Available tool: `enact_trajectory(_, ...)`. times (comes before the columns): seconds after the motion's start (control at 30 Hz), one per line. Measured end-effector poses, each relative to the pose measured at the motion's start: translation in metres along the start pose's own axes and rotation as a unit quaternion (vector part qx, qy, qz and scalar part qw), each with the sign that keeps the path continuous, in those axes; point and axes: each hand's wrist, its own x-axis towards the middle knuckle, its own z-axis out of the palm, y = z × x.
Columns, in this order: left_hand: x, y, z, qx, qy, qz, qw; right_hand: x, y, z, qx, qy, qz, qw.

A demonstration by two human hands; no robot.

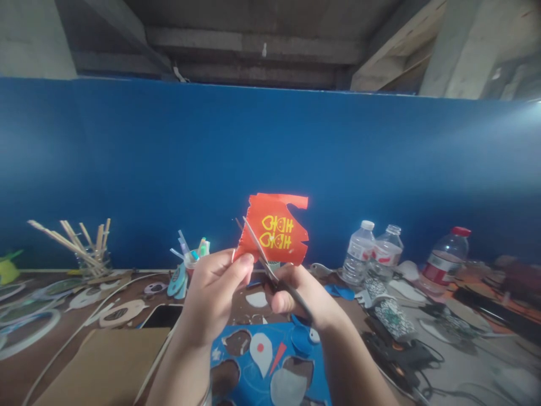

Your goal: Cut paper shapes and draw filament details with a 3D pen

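A red sheet of paper point(276, 206) with yellow printed characters is held up in front of the blue wall, its edges notched and cut away at the right. My left hand point(217, 282) pinches its lower left corner between thumb and fingers. In my right hand point(300, 293) is a pair of scissors point(260, 248) with dark handles. Their blades are apart and point up and left, with one blade across the front of the paper. Below both hands lies a blue sheet point(240, 344) with cut-out holes, bearing a white teardrop piece point(261, 352) and a thin red sliver point(278, 357).
Wooden sticks stand in a glass jar point(95, 262) at the left, and pens in a cup point(194, 262). A brown board point(101, 366) lies at front left beside a phone point(160, 316). Plastic bottles point(359, 254) and a red-capped bottle point(446, 259) stand at right, near a dark glue gun point(393, 361) with cables.
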Motion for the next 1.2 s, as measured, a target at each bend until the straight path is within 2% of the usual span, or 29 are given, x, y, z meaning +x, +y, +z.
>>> enact_trajectory(0.3, 0.001, -0.003, -0.006, 0.018, -0.011, -0.022, 1.0, 0.0, -0.002, -0.001, -0.022, 0.001, 0.002, 1.0)
enact_trajectory(0.47, 0.008, -0.016, -0.014, -0.011, -0.018, -0.053, 0.998, 0.011, 0.012, 0.004, -0.011, -0.006, 0.015, 1.0)
enact_trajectory(0.57, 0.017, -0.033, -0.023, -0.029, -0.018, -0.108, 0.994, 0.024, 0.031, 0.011, -0.021, 0.026, 0.022, 0.999)
enact_trajectory(0.67, 0.023, -0.051, -0.035, -0.036, -0.009, -0.215, 0.976, 0.036, 0.056, 0.019, -0.027, 0.022, 0.048, 0.998)
enact_trajectory(0.73, 0.025, -0.064, -0.043, -0.025, -0.015, -0.264, 0.964, 0.041, 0.072, 0.025, -0.016, 0.032, 0.082, 0.996)
enact_trajectory(0.83, 0.023, -0.084, -0.054, -0.011, -0.03, -0.309, 0.951, 0.046, 0.092, 0.034, -0.013, 0.05, 0.153, 0.987)
enact_trajectory(0.93, 0.021, -0.102, -0.063, -0.005, -0.045, -0.342, 0.939, 0.047, 0.102, 0.041, -0.021, 0.053, 0.178, 0.982)
enact_trajectory(1.07, 0.018, -0.111, -0.069, -0.006, -0.061, -0.337, 0.94, 0.047, 0.106, 0.043, -0.029, 0.053, 0.175, 0.983)
enact_trajectory(1.13, 0.017, -0.107, -0.068, -0.01, -0.062, -0.314, 0.947, 0.047, 0.105, 0.043, -0.018, 0.052, 0.189, 0.981)
enact_trajectory(1.2, 0.016, -0.1, -0.066, -0.017, -0.062, -0.288, 0.955, 0.049, 0.101, 0.042, 0.036, 0.067, 0.188, 0.979)
